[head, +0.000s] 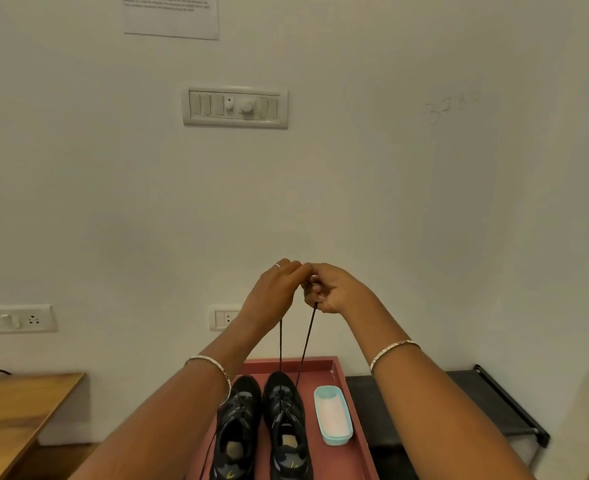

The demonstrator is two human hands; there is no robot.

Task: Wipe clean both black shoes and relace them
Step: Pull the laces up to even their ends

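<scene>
Two black shoes stand side by side on a red tray (pixel 352 396), toes pointing away from me: the left shoe (pixel 236 427) and the right shoe (pixel 286 420). A black lace (pixel 305 344) rises in two strands from the right shoe up to my hands. My left hand (pixel 275 292) and my right hand (pixel 334 289) are raised together well above the tray, each pinching one end of the lace, fingertips touching. My left forearm covers part of the left shoe.
A light blue tub (pixel 333 415) with white contents sits on the tray to the right of the shoes. A wooden table (pixel 16 410) is at the left, a black rack (pixel 494 403) at the right. The wall behind carries switch plates and sockets.
</scene>
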